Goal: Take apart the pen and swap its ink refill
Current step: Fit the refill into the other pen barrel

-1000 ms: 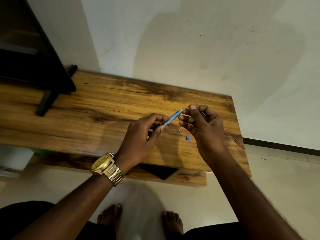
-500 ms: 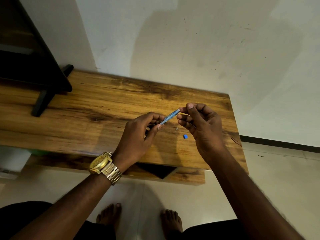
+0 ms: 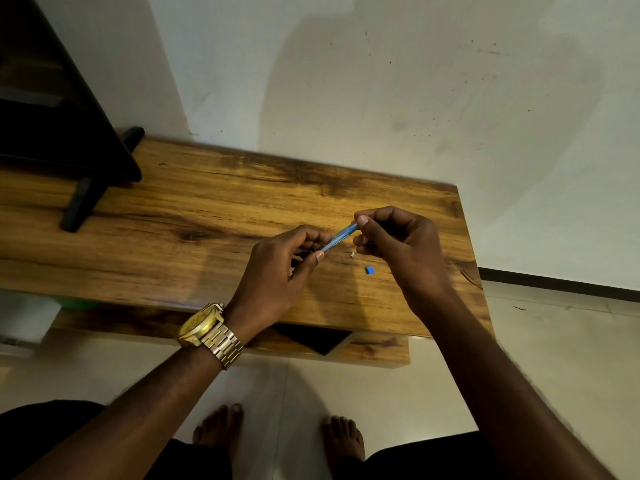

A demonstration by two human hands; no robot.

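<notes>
Blue pen barrel (image 3: 341, 236) pinched by both hands | ends hidden by fingers | tiny table bits perhaps caps

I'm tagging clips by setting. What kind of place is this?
Probably a room in a home, not a workshop. A low wooden table stands against a plain white wall on a pale tiled floor, and the person is barefoot.

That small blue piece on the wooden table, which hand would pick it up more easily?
Probably the right hand: the small blue piece lies just beside and below it, while the left hand grips the blue pen barrel farther away.
</notes>
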